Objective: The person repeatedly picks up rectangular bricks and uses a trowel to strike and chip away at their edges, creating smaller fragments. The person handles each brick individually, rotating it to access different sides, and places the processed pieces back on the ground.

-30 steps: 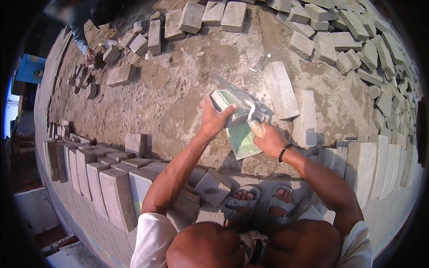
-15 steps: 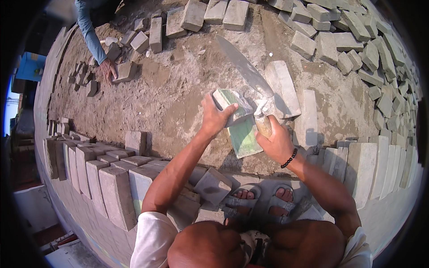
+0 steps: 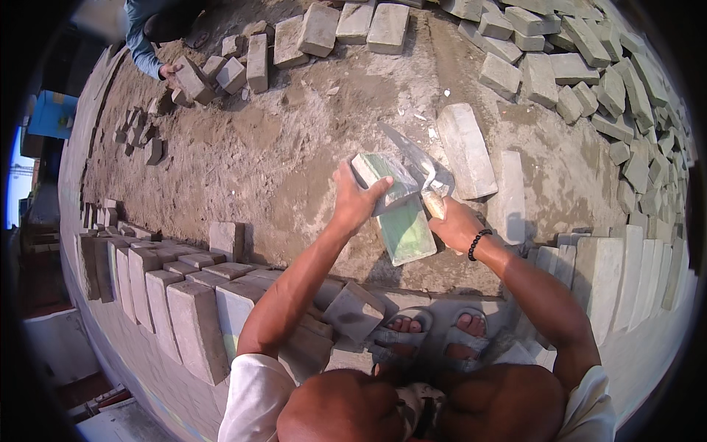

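Note:
My left hand [image 3: 358, 197] grips a grey paving block [image 3: 381, 175] with a green-tinted face, thumb across its top. A trowel [image 3: 434, 197] is in my right hand [image 3: 458, 227], which wears a black bead bracelet. The trowel's blade [image 3: 410, 151] lies close along the block's right side; whether they touch I cannot tell. Below the held block, a second green-faced block [image 3: 409, 234] rests on the sandy ground, partly covered by it. To the right of the trowel lies a long pale block [image 3: 467, 153].
Stacked pavers [image 3: 195, 324] line the near left, and upright ones [image 3: 598, 280] the near right. A large pile of blocks [image 3: 626, 96] fills the far right. At the far left, another person's hand [image 3: 170, 71] holds a paver [image 3: 194, 81]. Small pale chips [image 3: 421, 118] lie beyond the trowel.
The trowel's blade has swung down and nearer to the held block, and pale chips now show beyond it. The other person has lifted and tilted their paver, moving it farther away.

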`<action>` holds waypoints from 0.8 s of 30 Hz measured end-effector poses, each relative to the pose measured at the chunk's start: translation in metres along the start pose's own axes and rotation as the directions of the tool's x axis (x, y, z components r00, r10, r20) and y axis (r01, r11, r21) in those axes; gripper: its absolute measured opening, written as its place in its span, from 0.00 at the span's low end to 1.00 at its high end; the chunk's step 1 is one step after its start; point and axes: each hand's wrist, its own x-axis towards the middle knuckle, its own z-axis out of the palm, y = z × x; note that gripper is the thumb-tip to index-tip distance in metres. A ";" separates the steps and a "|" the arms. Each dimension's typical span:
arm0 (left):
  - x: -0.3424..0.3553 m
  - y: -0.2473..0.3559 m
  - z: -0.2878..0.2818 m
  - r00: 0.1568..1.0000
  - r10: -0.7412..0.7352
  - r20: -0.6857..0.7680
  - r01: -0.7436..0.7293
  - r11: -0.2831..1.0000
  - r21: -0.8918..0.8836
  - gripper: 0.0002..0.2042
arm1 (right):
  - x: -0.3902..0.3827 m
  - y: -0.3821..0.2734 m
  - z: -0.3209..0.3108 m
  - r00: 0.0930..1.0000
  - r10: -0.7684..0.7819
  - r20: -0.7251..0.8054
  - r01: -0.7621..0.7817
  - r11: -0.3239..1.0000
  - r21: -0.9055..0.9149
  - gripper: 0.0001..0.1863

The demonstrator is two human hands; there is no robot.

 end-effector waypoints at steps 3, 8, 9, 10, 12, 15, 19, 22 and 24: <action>-0.004 0.001 -0.002 1.000 -0.028 -0.010 0.028 0.999 0.021 0.38 | -0.027 -0.020 -0.008 0.997 -0.056 -0.053 0.064 0.984 0.167 0.24; -0.006 0.024 -0.003 0.988 -0.146 0.052 0.154 0.964 -0.219 0.32 | -0.020 0.002 0.019 0.999 0.042 0.027 -0.044 0.997 0.061 0.25; -0.003 0.021 -0.005 0.987 -0.158 0.039 0.163 0.964 -0.212 0.31 | -0.019 0.008 0.016 0.995 0.085 0.042 -0.089 0.992 0.091 0.26; 0.000 0.016 -0.008 0.985 -0.170 0.026 0.172 0.963 -0.206 0.30 | -0.018 0.015 0.012 0.990 0.127 0.059 -0.133 0.984 0.121 0.27; 0.002 0.016 -0.012 0.972 -0.234 0.009 0.229 0.940 -0.254 0.26 | -0.023 0.026 0.017 0.997 0.071 -0.043 -0.068 0.996 0.061 0.30; 0.007 0.023 -0.021 0.949 -0.294 0.112 0.314 0.901 -0.300 0.23 | -0.019 0.028 0.018 0.986 -0.054 -0.159 0.067 0.995 0.077 0.29; -0.017 0.034 -0.021 0.979 -0.055 0.196 0.065 0.997 -0.047 0.30 | -0.023 0.006 0.000 0.982 0.063 -0.179 0.034 0.869 0.494 0.27; -0.042 0.047 -0.007 0.944 0.231 0.234 -0.272 0.949 0.158 0.38 | -0.020 0.023 0.004 0.894 0.010 -0.449 0.199 0.887 0.417 0.22; -0.057 0.046 -0.004 0.921 0.313 0.231 -0.353 0.921 0.163 0.40 | -0.029 0.009 -0.017 0.930 0.024 -0.366 0.101 0.942 0.319 0.24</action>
